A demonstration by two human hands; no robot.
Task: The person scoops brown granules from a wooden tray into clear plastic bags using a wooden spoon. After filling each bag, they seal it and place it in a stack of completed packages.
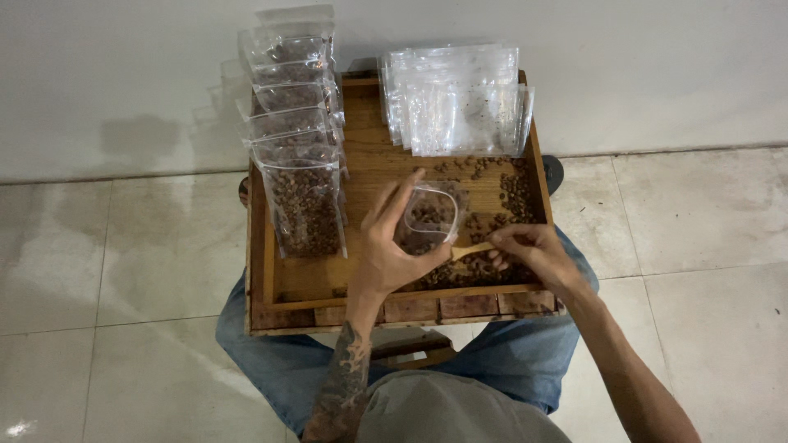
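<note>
My left hand [388, 242] holds a small clear plastic bag [430, 215] open at its mouth; it is partly filled with brown beans. My right hand [532, 253] grips a small wooden scoop [471, 249] whose tip points at the bag's opening. Both hands hover over a wooden tray [310, 285] resting on my lap. Loose brown beans [491, 269] lie on the tray's right side, under and beside my right hand.
Several filled clear bags of beans [300, 184] lie overlapped in a row along the tray's left side and beyond its far edge. A stack of empty clear bags [456, 100] sits at the tray's far right. Pale floor tiles [123, 246] and a white wall surround me.
</note>
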